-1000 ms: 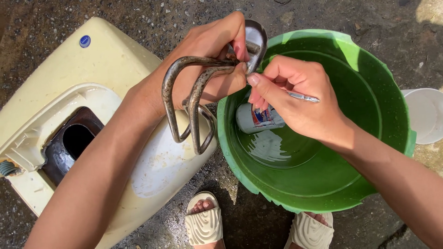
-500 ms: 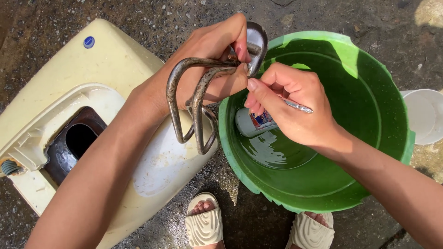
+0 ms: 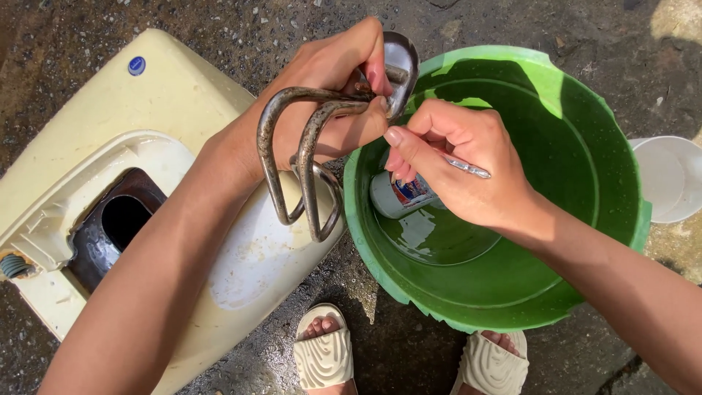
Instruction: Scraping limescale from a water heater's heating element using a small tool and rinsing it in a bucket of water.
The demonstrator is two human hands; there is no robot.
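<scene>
My left hand (image 3: 329,88) grips a looped metal heating coil (image 3: 300,164) by its round metal flange, with the stained tubes hanging down over the cream casing. My right hand (image 3: 461,164) pinches a thin silvery tool (image 3: 468,169) and presses its hidden tip against the flange, close to my left thumb. Both hands hover over the left rim of a green plastic bucket (image 3: 585,183). A small white can (image 3: 398,196) with a coloured label lies in shallow water at the bucket's bottom.
A cream plastic appliance casing (image 3: 95,132) with a dark rusty opening (image 3: 117,223) lies on the wet gravelly ground at left. A white bowl (image 3: 669,179) sits at the right edge. My two feet in pale sandals (image 3: 325,355) stand below the bucket.
Almost nothing differs: my right hand has shifted slightly left along the flange with the tool, and the view has drifted a little.
</scene>
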